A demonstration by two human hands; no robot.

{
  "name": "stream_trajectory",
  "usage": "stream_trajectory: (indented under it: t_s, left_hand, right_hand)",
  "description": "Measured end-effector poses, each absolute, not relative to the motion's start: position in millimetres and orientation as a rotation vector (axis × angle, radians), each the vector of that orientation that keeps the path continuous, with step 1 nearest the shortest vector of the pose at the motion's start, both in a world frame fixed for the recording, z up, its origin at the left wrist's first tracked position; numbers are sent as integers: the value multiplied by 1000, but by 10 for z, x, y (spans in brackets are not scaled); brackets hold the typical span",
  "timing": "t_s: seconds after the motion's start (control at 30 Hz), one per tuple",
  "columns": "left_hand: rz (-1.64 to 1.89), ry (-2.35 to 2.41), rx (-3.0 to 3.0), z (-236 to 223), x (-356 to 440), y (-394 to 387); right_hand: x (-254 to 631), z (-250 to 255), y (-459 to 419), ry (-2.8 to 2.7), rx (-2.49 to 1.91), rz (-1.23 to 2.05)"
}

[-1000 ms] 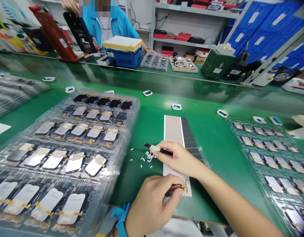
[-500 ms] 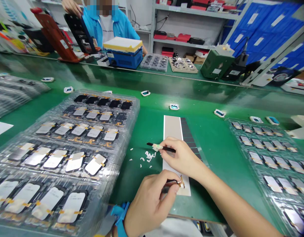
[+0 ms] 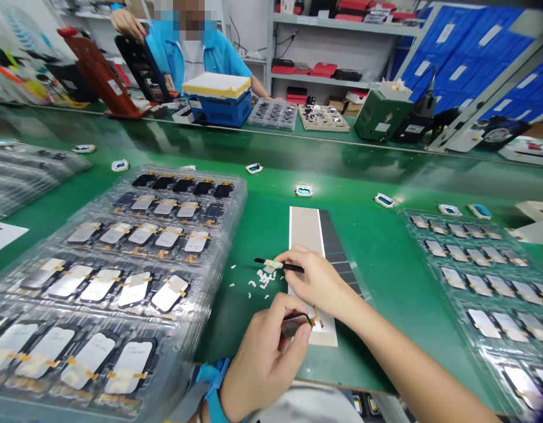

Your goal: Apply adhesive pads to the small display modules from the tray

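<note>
My left hand, a blue band at its wrist, pinches a small dark display panel between thumb and forefinger. An orange flex cable sticks out from the panel's right side. My right hand is closed around a slim black tool with pale tape wrapped near its tip; the tip points left. Below both hands lies a long strip sheet, beige with white borders, beside a row of dark strips. Small white scraps are scattered left of my right hand.
Stacked clear trays of display panels stand at left. Another panel tray lies at right. Several small white-framed parts line the green bench. Opposite, a person in a blue shirt sits behind a blue box.
My left hand has turned the display panel, so more of its dark face shows. The whole view has shifted slightly; my right hand still holds the tool.
</note>
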State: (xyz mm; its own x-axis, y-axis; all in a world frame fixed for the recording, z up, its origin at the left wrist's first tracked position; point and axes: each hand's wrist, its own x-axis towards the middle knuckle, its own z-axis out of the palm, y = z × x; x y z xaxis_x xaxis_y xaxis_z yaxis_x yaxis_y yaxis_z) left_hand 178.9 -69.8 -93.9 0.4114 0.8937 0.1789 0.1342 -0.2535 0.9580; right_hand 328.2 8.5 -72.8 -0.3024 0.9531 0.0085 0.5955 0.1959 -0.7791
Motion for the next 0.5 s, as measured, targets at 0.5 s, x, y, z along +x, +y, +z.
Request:
stream_trajectory:
  t_s: [0.5]
  left_hand:
    - [1081, 858, 1450, -1050, 1742, -771]
  right_hand:
    - [3385, -665, 84, -1669, -1236, 1345]
